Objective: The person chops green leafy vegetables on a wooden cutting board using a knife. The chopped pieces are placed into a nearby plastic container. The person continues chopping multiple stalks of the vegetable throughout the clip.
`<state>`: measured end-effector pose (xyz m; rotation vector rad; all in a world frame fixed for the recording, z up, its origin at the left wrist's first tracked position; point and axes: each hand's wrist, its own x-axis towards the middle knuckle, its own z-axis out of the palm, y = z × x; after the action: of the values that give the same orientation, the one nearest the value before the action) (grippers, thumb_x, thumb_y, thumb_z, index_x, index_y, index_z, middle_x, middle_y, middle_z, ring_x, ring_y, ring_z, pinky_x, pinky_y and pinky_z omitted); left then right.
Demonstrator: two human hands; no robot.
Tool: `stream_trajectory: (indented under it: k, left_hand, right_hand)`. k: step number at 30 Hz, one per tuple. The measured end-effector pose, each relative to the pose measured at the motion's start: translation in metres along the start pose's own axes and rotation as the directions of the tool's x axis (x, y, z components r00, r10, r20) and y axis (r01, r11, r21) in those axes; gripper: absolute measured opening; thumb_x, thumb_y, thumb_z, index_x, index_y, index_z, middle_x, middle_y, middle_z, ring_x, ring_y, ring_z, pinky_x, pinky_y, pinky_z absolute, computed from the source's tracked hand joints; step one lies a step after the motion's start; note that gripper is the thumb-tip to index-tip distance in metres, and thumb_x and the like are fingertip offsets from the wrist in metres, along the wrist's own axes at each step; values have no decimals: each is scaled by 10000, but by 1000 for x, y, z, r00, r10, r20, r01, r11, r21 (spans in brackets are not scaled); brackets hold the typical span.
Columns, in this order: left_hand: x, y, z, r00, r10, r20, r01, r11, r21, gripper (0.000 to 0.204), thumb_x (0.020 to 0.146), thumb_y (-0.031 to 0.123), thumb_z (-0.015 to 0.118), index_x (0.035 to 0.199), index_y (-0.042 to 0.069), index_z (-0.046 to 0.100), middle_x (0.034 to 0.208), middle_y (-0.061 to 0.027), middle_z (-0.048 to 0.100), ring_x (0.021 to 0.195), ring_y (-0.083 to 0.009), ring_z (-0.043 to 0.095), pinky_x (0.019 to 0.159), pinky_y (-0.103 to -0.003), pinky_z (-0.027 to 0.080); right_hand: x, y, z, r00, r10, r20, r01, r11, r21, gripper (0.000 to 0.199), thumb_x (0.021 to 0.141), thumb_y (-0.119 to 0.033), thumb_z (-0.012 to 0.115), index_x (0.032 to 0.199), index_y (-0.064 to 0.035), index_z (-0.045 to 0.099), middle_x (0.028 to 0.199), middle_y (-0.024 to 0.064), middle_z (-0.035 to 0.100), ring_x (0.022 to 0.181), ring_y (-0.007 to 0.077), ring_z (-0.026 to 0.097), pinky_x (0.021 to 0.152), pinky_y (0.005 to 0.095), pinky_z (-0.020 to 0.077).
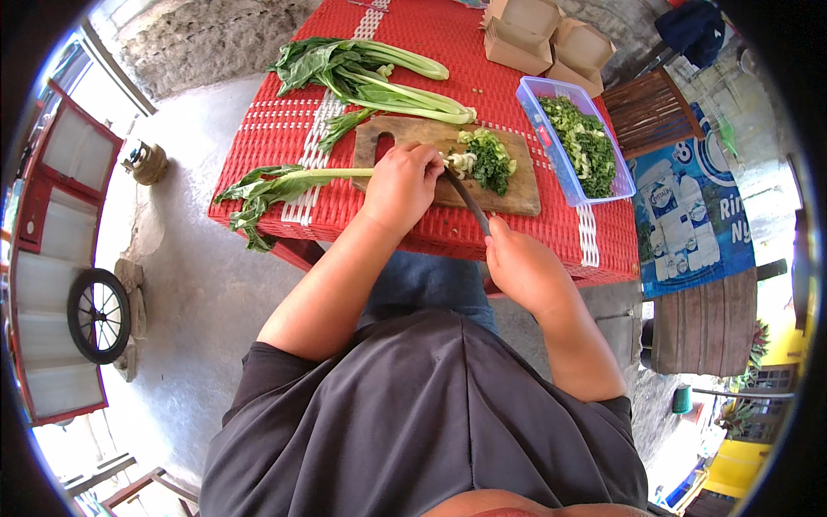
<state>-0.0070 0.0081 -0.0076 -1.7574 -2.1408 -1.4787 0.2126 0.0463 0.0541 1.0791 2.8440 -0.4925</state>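
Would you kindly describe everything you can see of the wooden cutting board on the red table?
The cutting board is brown wood, roughly rectangular with rounded corners and a handle hole at its left end. It lies flat on the red woven table, near its front edge. A pile of chopped greens sits on its right half. The left hand presses a leafy stalk onto it, the right hand angles a dark knife across it, and a clear plastic tub stands just right of it.

I see my left hand point(401, 185) pressing a long-stemmed leafy green point(284, 183) onto the wooden cutting board point(508, 194), my right hand point(523, 269) gripping a dark-bladed knife point(465, 196) beside chopped greens point(489, 159).
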Motion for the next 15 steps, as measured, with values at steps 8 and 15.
stream_trajectory:
  k: [8, 15]
  left_hand:
    - [0, 1, -1, 1000, -7, -21, 7, 1000, 4, 102, 821, 68, 744, 904, 34, 696, 934, -154, 706, 959, -383, 663, 854, -457, 529]
    - [0, 0, -1, 1000, 17, -18, -17, 1000, 0, 87, 822, 64, 734, 894, 33, 696, 908, -155, 704, 949, -383, 664, 845, -457, 529]
  right_hand:
    - [2, -10, -2, 999, -12, -44, 12, 1000, -13, 200, 1033, -186, 481, 1051, 11, 507, 790, 277, 669, 780, 486, 670, 699, 595, 513]
    - [22, -8, 6, 1000, -21, -19, 20, 999, -27, 193, 995, -156, 498, 1057, 24, 526, 833, 283, 692, 815, 475, 689, 734, 582, 537]
